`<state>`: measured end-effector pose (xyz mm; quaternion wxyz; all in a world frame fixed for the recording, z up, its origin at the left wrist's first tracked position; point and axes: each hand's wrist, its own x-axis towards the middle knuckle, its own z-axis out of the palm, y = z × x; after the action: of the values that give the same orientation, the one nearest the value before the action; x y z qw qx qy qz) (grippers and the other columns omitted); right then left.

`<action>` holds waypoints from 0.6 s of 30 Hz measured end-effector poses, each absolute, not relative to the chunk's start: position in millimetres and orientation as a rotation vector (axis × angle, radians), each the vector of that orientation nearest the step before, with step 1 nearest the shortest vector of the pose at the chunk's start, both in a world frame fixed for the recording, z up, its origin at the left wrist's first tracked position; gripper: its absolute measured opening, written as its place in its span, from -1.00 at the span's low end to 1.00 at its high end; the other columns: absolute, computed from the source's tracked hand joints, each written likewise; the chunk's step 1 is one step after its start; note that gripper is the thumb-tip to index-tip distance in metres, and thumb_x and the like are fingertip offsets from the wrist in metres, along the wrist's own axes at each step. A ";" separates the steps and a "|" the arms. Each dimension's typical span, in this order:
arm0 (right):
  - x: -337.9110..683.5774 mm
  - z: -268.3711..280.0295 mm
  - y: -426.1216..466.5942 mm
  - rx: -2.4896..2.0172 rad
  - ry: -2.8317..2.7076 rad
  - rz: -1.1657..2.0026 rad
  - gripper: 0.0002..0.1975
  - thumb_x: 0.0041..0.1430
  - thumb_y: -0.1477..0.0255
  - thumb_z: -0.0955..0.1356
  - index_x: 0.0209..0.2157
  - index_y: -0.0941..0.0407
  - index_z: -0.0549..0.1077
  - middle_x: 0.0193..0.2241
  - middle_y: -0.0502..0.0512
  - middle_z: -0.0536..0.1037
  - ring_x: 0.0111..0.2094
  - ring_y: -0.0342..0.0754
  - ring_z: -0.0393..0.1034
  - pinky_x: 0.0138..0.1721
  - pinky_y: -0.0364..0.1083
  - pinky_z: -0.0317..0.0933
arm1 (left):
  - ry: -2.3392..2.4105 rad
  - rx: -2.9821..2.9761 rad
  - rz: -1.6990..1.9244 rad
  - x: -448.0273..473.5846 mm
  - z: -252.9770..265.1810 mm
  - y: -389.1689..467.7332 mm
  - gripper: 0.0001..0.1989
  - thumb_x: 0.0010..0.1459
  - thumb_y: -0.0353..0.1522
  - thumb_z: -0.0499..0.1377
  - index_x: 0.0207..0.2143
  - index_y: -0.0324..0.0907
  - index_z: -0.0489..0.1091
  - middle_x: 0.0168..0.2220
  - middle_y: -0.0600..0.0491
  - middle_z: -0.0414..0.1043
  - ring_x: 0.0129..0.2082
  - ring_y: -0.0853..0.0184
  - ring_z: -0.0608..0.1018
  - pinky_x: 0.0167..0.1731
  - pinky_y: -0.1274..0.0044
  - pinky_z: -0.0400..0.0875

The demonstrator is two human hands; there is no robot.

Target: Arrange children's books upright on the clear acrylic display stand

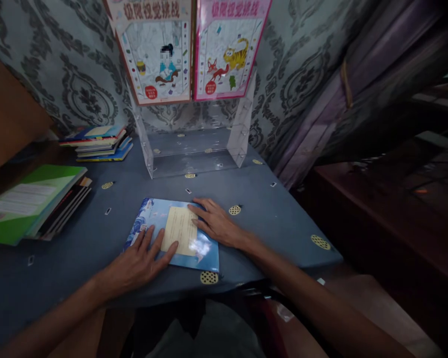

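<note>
A thin blue book with a pale yellow text panel lies flat near the front edge of the table. My left hand rests on its lower left part, fingers spread across the cover. On the upper right part lies my right hand, its fingers stretched out over the edge of the yellow panel. Both hands touch the cover, and neither grips anything. Part of the book is hidden under the fingers.
A clear acrylic rack stands at the back, with a brown-edged book and a pink book on top. To the left are a stack of books and a green-covered pile. A purple curtain hangs at right.
</note>
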<state>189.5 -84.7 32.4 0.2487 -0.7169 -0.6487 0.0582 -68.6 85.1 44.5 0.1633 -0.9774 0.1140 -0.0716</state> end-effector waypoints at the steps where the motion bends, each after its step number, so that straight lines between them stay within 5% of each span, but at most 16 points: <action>1: 189.6 33.8 -84.6 -1.951 -1.757 0.176 -0.50 0.47 0.19 0.17 0.28 0.14 0.33 0.28 0.34 0.30 0.27 0.20 0.18 0.25 0.28 0.18 | 0.363 -2.758 -0.223 -68.7 46.2 85.6 -0.37 0.41 -0.37 -0.02 0.46 -0.05 -0.12 0.24 -0.25 0.37 0.25 -0.07 0.43 0.20 0.08 0.29; 9: 196.3 56.8 -101.5 -1.696 -1.412 0.542 -0.32 0.45 0.00 0.02 -0.05 0.08 0.60 0.21 0.21 0.45 0.23 0.13 0.31 0.29 0.20 0.10 | 0.387 -2.887 -0.673 -50.2 67.3 87.4 -0.73 0.37 -0.49 -0.04 0.03 -0.19 0.34 -0.26 -0.05 0.59 -0.24 0.25 0.66 -0.26 0.52 0.52; 13: 207.8 51.6 -111.4 -1.538 -1.041 0.716 -0.21 0.35 -0.17 0.02 -0.32 0.08 0.64 -0.23 0.15 0.66 -0.09 0.10 0.52 0.10 0.11 0.28 | -0.235 -3.229 -0.754 -50.2 77.9 79.7 -0.77 0.39 -0.35 -0.08 -0.14 -0.09 0.36 -0.54 0.15 0.45 -0.59 0.37 0.54 -0.53 0.61 0.39; 15: 212.8 47.8 -110.2 -1.396 -0.873 0.751 -0.24 0.24 -0.25 0.13 -0.38 0.09 0.61 -0.45 0.10 0.60 -0.29 0.05 0.52 -0.07 0.05 0.36 | -0.588 -3.343 -0.794 -49.3 90.9 75.1 -0.75 0.37 -0.26 -0.09 -0.25 -0.07 0.35 -0.62 0.20 0.35 -0.67 0.38 0.46 -0.59 0.60 0.32; 18: 212.3 52.6 -100.7 -1.086 -0.745 0.753 -0.39 0.01 -0.20 0.42 -0.29 0.09 0.57 -0.48 0.01 0.54 -0.38 -0.05 0.47 -0.19 -0.05 0.38 | -0.892 -3.469 -1.008 -43.3 115.7 67.5 -0.70 0.32 -0.14 -0.03 -0.39 -0.07 0.30 -0.68 0.22 0.24 -0.71 0.39 0.36 -0.63 0.59 0.26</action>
<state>212.3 -100.7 52.6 0.7258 -0.4925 -0.3376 0.3416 -43.3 67.5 115.7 -0.2855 -0.8935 -0.2298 -0.2596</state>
